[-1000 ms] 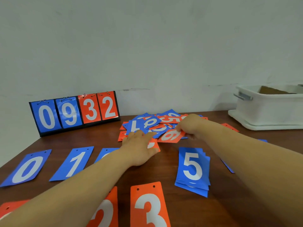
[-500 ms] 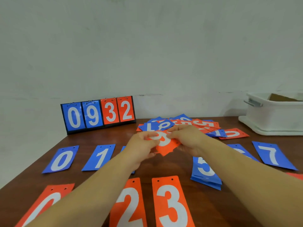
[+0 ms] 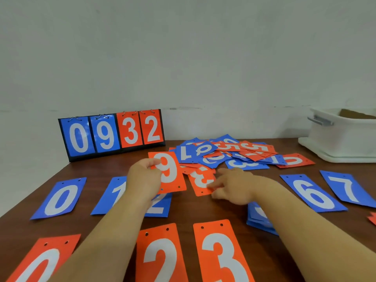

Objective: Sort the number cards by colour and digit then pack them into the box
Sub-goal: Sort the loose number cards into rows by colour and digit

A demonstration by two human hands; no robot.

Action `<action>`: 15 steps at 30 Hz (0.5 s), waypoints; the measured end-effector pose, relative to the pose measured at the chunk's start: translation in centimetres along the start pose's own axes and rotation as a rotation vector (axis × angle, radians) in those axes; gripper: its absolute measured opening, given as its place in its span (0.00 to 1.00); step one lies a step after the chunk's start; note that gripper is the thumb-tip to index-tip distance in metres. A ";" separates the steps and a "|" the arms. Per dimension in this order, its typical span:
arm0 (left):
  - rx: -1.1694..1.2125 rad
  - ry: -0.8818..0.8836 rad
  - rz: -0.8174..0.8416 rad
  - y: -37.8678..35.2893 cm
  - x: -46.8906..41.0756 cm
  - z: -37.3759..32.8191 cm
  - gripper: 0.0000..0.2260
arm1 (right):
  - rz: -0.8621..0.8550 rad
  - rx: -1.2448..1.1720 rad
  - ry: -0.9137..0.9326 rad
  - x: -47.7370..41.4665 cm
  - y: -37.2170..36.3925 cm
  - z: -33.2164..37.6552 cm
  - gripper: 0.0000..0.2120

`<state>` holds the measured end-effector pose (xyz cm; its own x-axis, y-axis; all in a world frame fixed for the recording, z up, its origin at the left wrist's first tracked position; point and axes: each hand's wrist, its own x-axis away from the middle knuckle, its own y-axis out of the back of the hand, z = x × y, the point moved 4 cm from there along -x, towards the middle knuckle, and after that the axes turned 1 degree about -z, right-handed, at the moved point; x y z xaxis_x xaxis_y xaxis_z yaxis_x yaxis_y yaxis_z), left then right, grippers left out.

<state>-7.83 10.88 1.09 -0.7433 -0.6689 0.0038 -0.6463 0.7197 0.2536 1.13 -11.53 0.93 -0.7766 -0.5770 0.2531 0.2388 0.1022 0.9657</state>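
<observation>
Fingers of your left hand [image 3: 142,180] pinch the orange 9 card [image 3: 169,174] over the bench [image 3: 203,209], right hand [image 3: 234,187] fingers touch the orange 3 card [image 3: 200,181] near the pile [image 3: 234,154], grasp blurred, can't tell.

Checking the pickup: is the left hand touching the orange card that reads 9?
Touching. The head view shows the left hand pinching the left edge of the orange card, thumb on its face.

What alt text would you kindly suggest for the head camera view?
A person's left hand holds up an orange card reading 9 while the right hand touches an orange 3 card at the edge of a mixed pile. Sorted blue and orange cards lie in rows on the brown table, with a white box far right.
</observation>
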 end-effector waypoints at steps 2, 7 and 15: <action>0.015 0.045 0.038 -0.3 0.4 0.0 0.16 | 0.008 -0.057 -0.005 0.9 0.7 -0.3 0.20; 0.016 0.027 0.036 -1.0 0.8 -0.2 0.17 | -0.221 -0.183 -0.087 0.7 1.0 1.2 0.24; -0.011 0.005 0.063 -1.2 1.3 -0.3 0.17 | -0.084 -0.026 -0.106 -0.4 0.5 3.3 0.27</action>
<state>-8.01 9.07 1.06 -0.7817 -0.6232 0.0249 -0.5962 0.7583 0.2637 -0.42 -8.58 1.48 -0.8511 -0.4940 0.1776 0.1844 0.0354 0.9822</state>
